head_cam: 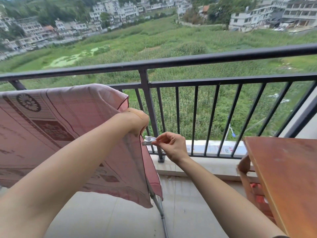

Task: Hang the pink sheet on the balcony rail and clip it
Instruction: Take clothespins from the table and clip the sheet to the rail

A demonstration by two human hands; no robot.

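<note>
The pink sheet hangs draped at the left, just inside the balcony rail, with its right edge falling toward the tiled floor. The left hand has its grip clenched on that edge near the top. The right hand pinches a white clip in its grip, the clip's tip at the sheet's edge just below the left hand. A wooden surface stands at the right.

It was a home's balcony, high above the ground. A dark metal rail with upright bars edged a pale tiled floor. A wooden table stood at the right and a pink sheet hung at the left. Beyond lay a green field and blocks of flats.
</note>
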